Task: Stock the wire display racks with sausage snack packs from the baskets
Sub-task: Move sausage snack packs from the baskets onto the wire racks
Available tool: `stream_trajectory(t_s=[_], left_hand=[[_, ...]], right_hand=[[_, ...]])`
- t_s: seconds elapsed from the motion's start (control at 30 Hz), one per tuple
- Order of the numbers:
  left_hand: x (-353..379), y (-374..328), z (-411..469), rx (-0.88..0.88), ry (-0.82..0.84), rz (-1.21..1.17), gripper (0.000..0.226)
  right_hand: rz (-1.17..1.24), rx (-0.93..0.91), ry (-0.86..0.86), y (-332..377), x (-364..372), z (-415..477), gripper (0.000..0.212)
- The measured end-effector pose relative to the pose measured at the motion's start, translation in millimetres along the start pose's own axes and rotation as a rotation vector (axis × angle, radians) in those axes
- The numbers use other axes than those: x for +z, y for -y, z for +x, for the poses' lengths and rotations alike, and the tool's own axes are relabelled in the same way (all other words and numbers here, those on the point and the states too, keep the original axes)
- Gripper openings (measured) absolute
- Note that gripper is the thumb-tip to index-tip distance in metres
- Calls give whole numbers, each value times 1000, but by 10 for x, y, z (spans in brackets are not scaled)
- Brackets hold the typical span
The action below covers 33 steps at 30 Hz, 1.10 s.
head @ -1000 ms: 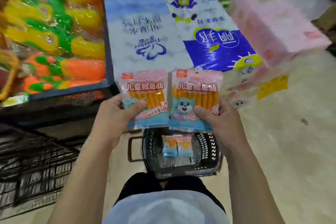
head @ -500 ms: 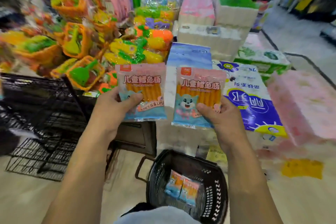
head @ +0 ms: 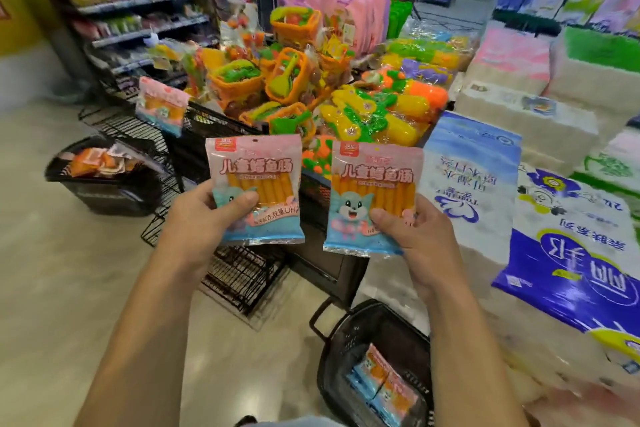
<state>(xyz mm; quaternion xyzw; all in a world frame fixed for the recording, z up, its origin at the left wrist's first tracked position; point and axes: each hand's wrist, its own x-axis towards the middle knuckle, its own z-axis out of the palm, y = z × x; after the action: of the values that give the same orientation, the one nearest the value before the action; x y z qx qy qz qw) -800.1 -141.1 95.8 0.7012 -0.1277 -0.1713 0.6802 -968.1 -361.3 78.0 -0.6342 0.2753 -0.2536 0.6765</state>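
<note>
**2 sausage packs held up, one per hand**

Left pack is pinched at its lower left by left hand, thumb curled over the front, other fingers hidden behind. Right pack is gripped the same way at its lower right by right hand. Both are held upright, side by side, not touching, in front of wire rack. Third pack is seen at rack's upper left. More packs lie in near basket, btm right. Far basket w/ orange packs sits on floor, left of rack. Toys are piled behind; tissue bales stacked at right.
</note>
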Motion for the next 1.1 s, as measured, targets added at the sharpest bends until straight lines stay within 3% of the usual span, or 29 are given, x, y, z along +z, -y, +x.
stream_trajectory(t_s=[0.57, 1.1], left_hand=[[-2954, 139, 241, -39, -265, -82, 21], [-3926, 137, 1821, -57, -374, -14, 15]], right_hand=[[2, -3, 246, -172, 3013, -67, 27], [26, 29, 326, -354, 4498, 1371, 26]])
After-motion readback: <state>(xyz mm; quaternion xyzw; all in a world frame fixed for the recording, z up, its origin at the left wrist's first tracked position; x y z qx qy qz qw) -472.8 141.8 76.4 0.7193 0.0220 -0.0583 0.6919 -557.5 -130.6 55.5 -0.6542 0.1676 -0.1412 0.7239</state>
